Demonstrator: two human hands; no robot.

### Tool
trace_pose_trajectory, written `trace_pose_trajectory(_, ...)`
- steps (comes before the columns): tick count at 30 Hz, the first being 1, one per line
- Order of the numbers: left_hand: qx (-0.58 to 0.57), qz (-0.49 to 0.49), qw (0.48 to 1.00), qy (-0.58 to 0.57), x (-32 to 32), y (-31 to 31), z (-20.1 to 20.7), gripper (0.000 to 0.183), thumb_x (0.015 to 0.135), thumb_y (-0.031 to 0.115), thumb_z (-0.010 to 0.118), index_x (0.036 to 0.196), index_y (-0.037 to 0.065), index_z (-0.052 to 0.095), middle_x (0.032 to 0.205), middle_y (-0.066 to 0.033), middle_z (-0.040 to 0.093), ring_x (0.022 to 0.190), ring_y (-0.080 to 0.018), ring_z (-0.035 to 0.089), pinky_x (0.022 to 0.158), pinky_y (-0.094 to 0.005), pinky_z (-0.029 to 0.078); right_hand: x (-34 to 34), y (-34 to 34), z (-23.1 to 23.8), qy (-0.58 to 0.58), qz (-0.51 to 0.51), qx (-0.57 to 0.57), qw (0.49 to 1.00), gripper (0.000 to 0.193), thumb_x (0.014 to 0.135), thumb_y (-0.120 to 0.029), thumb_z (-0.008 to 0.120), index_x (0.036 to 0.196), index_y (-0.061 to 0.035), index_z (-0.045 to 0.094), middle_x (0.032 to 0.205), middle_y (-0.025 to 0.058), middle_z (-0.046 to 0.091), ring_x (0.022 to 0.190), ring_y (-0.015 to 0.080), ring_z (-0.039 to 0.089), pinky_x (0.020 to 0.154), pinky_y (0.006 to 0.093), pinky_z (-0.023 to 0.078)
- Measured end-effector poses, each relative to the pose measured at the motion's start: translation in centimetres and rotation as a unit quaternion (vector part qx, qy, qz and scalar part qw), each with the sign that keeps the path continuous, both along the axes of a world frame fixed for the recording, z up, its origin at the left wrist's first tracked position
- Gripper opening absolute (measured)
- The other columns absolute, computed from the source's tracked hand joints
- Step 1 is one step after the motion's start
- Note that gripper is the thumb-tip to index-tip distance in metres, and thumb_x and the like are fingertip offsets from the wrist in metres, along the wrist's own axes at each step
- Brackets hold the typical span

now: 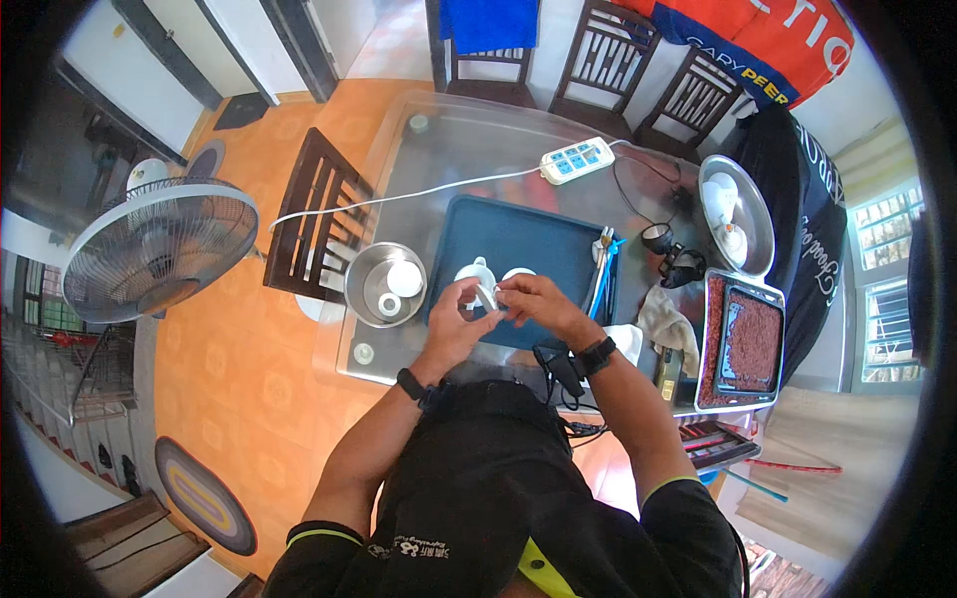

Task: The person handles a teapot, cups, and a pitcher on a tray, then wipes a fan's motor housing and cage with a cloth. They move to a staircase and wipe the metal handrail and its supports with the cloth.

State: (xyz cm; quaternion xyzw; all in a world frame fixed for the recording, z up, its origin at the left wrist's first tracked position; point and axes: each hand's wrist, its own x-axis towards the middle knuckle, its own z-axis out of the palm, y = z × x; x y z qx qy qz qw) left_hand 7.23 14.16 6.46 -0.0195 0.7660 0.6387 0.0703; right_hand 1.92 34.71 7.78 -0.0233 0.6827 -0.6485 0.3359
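Note:
Over the near side of a dark blue tray [498,224], my left hand [454,329] and my right hand [543,302] meet at the fingertips. Between them they pinch a small white ring-like piece [486,297], partly covered by the fingers; its exact kind does not show. Just beyond my left fingers a white rounded part [477,270] lies on the tray. A second white part [518,273] is mostly hidden behind my right hand. Several slim tools, some blue [601,279], lie along the tray's right side.
Left of the tray stands a steel bowl [353,289] with white round parts. A power strip [577,160] trails its cord across the table. To the right are a black headlamp-like device [682,266], a cloth [668,321], a larger metal bowl [766,234] and a tray of reddish-brown granules [714,339].

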Motion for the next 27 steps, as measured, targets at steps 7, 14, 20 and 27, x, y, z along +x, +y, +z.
trace_pose_trajectory(7, -0.279, 0.013, 0.943, 0.18, -2.5, 0.0, 0.1, 0.067, 0.072, 0.017, 0.083, 0.132, 0.005, 0.057, 0.112, -0.0151, 0.053, 0.109, -0.0339, 0.055, 0.092, -0.042, 0.049, 0.1, 0.4, -0.3, 0.038, -0.033, 0.109, 0.993, 0.03, 0.098, -0.027, 0.067, 0.114, -0.0015, 0.066, 0.094, 0.0047, 0.067, 0.077, 0.0119, 0.065, 0.064, 0.0268, 0.055)
trace_pose_trajectory(14, -0.404, -0.059, 0.904, 0.13, -4.0, 0.9, -1.4, 0.067, 0.07, 0.017, 0.084, 0.131, 0.007, 0.059, 0.119, -0.0144, 0.053, 0.115, -0.0358, 0.053, 0.092, -0.0493, 0.047, 0.8, 2.9, -1.1, 0.032, -0.054, 0.145, 0.987, 0.029, 0.093, -0.026, 0.071, 0.108, -0.0005, 0.068, 0.089, 0.0071, 0.069, 0.076, 0.0132, 0.067, 0.063, 0.0287, 0.056)
trace_pose_trajectory(20, -0.407, -0.061, 0.9, 0.142, -4.3, 1.1, -1.9, 0.066, 0.07, 0.02, 0.084, 0.13, 0.007, 0.059, 0.121, -0.0134, 0.054, 0.115, -0.0351, 0.053, 0.092, -0.0498, 0.047, 1.0, 3.7, -0.8, 0.021, -0.058, 0.152, 0.987, 0.029, 0.093, -0.024, 0.071, 0.108, 0.0007, 0.068, 0.089, 0.0067, 0.069, 0.076, 0.0128, 0.067, 0.063, 0.0284, 0.055)
trace_pose_trajectory(27, -0.409, -0.062, 0.9, 0.141, -4.0, 1.0, -1.9, 0.069, 0.069, 0.02, 0.084, 0.132, 0.008, 0.058, 0.124, -0.0125, 0.055, 0.116, -0.0349, 0.054, 0.094, -0.0483, 0.046, 0.7, 4.3, -1.8, 0.057, -0.082, 0.183, 0.978, 0.028, 0.092, -0.021, 0.072, 0.105, 0.0027, 0.068, 0.086, 0.0098, 0.071, 0.072, 0.0151, 0.067, 0.063, 0.0314, 0.055)
